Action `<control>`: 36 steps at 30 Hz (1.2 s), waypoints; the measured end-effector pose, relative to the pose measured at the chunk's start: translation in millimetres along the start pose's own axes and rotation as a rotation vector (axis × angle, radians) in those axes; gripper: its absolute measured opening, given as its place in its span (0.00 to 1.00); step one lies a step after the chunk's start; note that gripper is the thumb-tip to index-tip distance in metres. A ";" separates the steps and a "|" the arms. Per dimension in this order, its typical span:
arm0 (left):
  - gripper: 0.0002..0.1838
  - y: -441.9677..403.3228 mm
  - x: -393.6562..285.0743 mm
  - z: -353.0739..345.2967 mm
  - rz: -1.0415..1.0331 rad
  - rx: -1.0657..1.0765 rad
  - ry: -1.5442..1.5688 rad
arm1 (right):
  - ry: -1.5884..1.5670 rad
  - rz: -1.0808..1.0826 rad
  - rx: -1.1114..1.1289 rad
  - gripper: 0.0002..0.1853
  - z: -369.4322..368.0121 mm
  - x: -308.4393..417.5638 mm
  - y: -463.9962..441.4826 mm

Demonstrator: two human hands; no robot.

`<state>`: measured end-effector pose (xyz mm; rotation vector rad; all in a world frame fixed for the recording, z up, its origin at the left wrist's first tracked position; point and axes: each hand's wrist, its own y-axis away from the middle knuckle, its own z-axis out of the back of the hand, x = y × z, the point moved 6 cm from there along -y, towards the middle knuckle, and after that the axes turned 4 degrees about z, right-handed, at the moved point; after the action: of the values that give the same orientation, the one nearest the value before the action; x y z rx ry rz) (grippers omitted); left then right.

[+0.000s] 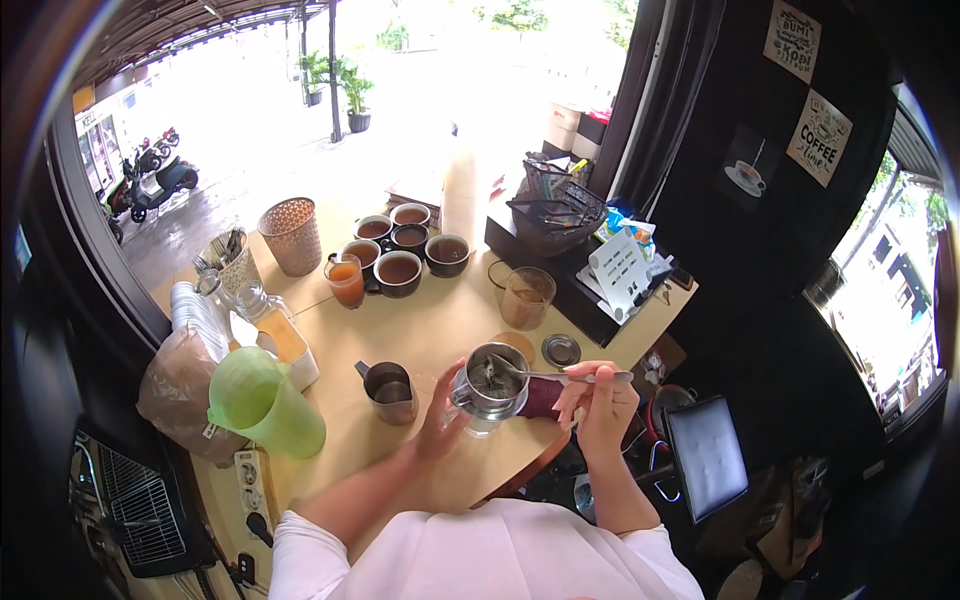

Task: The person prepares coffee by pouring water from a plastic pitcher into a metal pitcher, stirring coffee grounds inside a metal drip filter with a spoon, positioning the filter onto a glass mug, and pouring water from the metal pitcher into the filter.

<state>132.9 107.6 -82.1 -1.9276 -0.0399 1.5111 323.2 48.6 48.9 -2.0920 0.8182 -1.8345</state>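
A metal coffee drip filter [490, 402] sits on top of a clear glass [481, 429] near the table's front edge. Wet, dark contents show inside the filter. My left hand [440, 415] grips the filter's left side, with its fingers around it. Between the fingers of my right hand [600, 402] is the handle of a spoon [545, 374], whose bowl end dips into the filter. A round metal lid [561, 350] lies just behind the spoon. To the left of my left hand stands a small metal pitcher [390, 395].
Several dark cups [398, 274] of brown drink stand at the back beside a glass of orange drink [346, 281]. A green pitcher [268, 405] is at left, an amber glass mug [527, 298] behind the filter. A black basket [560, 205] sits back right.
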 end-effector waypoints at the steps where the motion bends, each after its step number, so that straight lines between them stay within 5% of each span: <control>1: 0.38 0.3 0.4 0.2 0.006 -0.003 0.000 | 0.023 0.005 0.022 0.25 -1.2 0.9 -2.0; 23: 0.38 2.1 2.0 1.6 0.011 0.001 -0.037 | 0.049 0.048 0.023 0.25 0.0 1.2 -4.9; 30: 0.39 -0.2 -3.2 -0.3 0.014 0.009 -0.006 | -0.264 0.143 -0.134 0.28 19.2 12.8 -17.8; 36: 0.39 0.6 -0.9 0.4 0.018 -0.006 -0.025 | -0.048 0.101 -0.202 0.24 35.0 -28.5 -58.5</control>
<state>132.0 107.0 -81.6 -1.9187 -0.0389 1.5491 370.1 105.7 49.5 -2.1583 1.1168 -1.7064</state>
